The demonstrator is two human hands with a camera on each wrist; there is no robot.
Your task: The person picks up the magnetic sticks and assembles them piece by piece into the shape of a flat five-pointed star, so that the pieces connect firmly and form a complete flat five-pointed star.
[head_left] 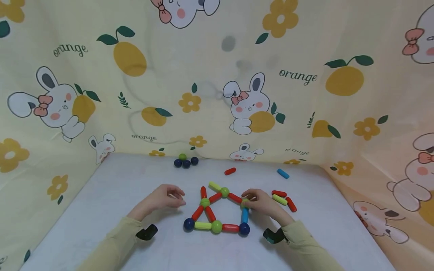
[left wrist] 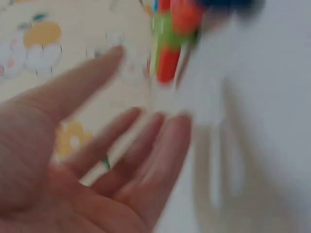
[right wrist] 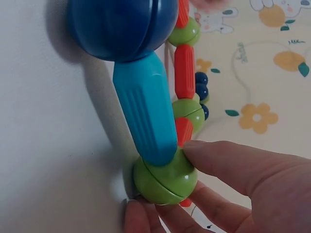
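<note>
On the table lies a flat figure of joined rods and balls, among them a green ball (head_left: 205, 203), a red rod (head_left: 230, 228) and a dark blue ball (head_left: 188, 224). At its right corner my right hand (head_left: 266, 205) pinches another green ball (right wrist: 167, 184) between thumb and fingers. A blue rod (right wrist: 146, 107) runs from that ball to a dark blue corner ball (head_left: 244, 229). My left hand (head_left: 166, 197) hovers left of the figure, holding nothing. Its fingers are loosely spread in the left wrist view. A yellow-green rod (head_left: 214, 186) sticks out at the figure's top.
Several loose balls (head_left: 186, 163) sit together at the table's back edge. A red rod (head_left: 230, 171) and a blue rod (head_left: 283, 173) lie apart at the back. Right of my right hand are red rods and a yellow-green rod (head_left: 279, 199). A printed curtain (head_left: 203, 75) hangs behind.
</note>
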